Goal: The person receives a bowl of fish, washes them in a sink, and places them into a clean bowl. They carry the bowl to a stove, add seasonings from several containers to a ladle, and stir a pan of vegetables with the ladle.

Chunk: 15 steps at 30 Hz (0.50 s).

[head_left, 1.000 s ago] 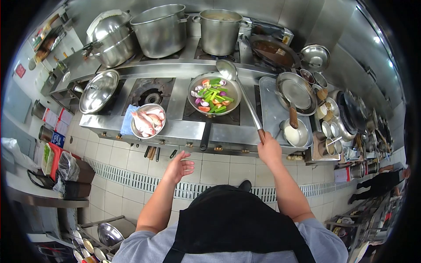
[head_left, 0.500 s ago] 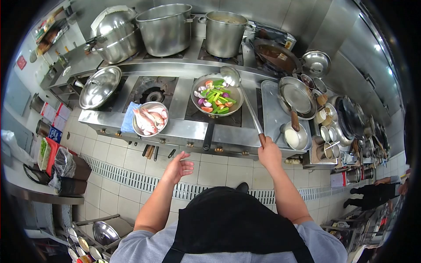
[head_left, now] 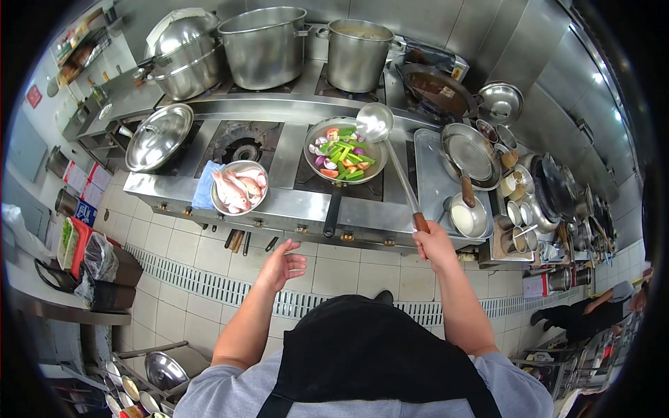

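My right hand (head_left: pixel 436 245) is closed around the wooden grip of a long steel ladle (head_left: pixel 376 124). The ladle's bowl hangs over the right rim of a frying pan (head_left: pixel 380 161). Green pieces, tomato wedges and purple onion chunks, a pile of cut vegetables (head_left: pixel 341 155), lie in that pan, whose black handle points toward me. Nothing is in my left hand (head_left: pixel 283 265), held open in front of the stove edge with its fingers apart. Beyond it, a metal bowl of raw fish (head_left: pixel 239 188) sits on the stove front, beside a blue cloth (head_left: pixel 205 187).
Tall stockpots (head_left: pixel 262 52) and a dark wok (head_left: pixel 439 90) line the back. A domed lid (head_left: pixel 160 138) covers the left burner. On the right tray (head_left: pixel 428 171) are pans and a bowl of white contents (head_left: pixel 468 217). Another person (head_left: pixel 585 313) stands far right.
The ladle's bowl has shifted right and slightly nearer, turning more of its face into view. My right hand moved a little right and down; my left hand stayed nearly still.
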Each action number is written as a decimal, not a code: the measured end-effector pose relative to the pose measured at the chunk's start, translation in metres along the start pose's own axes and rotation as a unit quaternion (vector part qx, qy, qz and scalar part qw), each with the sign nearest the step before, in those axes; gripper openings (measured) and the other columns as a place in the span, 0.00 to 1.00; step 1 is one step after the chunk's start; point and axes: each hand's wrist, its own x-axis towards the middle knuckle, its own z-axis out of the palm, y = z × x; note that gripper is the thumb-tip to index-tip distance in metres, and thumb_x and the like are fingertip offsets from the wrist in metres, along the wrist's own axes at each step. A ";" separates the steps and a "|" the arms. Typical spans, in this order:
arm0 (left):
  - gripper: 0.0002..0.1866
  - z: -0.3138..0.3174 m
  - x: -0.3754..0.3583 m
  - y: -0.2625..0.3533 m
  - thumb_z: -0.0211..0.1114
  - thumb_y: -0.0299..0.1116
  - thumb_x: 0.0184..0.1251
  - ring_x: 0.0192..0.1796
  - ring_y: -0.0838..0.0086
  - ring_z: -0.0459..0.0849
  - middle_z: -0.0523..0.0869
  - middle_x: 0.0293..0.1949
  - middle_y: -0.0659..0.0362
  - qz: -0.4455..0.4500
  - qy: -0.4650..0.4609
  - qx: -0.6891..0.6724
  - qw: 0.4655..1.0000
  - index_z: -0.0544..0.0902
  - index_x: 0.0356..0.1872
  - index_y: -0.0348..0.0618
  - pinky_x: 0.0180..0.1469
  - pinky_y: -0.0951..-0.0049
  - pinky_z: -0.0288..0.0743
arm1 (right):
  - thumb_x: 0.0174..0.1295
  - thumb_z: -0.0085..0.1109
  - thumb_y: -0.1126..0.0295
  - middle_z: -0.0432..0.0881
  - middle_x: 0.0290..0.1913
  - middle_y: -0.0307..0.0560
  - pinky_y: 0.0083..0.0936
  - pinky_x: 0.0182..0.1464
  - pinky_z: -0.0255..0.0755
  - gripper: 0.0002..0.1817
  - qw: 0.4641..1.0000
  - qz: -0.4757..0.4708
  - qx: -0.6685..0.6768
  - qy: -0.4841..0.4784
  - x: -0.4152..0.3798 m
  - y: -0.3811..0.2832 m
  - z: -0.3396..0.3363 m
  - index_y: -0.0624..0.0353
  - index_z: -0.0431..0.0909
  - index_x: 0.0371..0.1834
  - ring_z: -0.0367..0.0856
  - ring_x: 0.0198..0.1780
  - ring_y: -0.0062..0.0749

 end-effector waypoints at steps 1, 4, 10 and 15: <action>0.30 0.000 0.000 -0.001 0.55 0.55 0.71 0.37 0.68 0.84 0.83 0.36 0.53 -0.001 0.002 0.002 1.000 0.69 0.62 0.41 0.41 0.66 0.81 | 0.59 0.55 0.74 0.69 0.22 0.36 0.21 0.15 0.55 0.05 1.000 -0.001 0.016 -0.014 -0.003 -0.004 -0.002 0.60 0.69 0.35 0.62 0.14 0.18; 0.30 -0.001 0.000 -0.002 0.55 0.55 0.71 0.37 0.68 0.84 0.83 0.36 0.52 -0.002 0.004 0.000 1.000 0.69 0.62 0.41 0.40 0.66 0.81 | 0.59 0.55 0.75 0.69 0.22 0.37 0.21 0.15 0.55 0.06 0.999 -0.005 0.033 -0.034 -0.007 -0.005 -0.008 0.61 0.70 0.38 0.63 0.14 0.20; 0.28 -0.005 -0.001 -0.008 0.54 0.54 0.72 0.35 0.68 0.85 0.83 0.35 0.54 -0.005 0.018 0.008 1.000 0.70 0.60 0.42 0.39 0.66 0.82 | 0.59 0.55 0.76 0.69 0.21 0.36 0.21 0.15 0.55 0.10 0.998 -0.004 0.030 -0.049 -0.028 -0.009 -0.017 0.64 0.72 0.43 0.62 0.13 0.19; 0.27 -0.013 -0.005 -0.015 0.55 0.55 0.71 0.36 0.67 0.84 0.83 0.36 0.54 -0.016 0.031 0.019 0.999 0.71 0.59 0.43 0.41 0.66 0.81 | 0.60 0.55 0.76 0.68 0.20 0.35 0.20 0.15 0.55 0.10 0.998 -0.001 0.019 -0.061 -0.046 -0.019 -0.022 0.64 0.72 0.45 0.62 0.14 0.18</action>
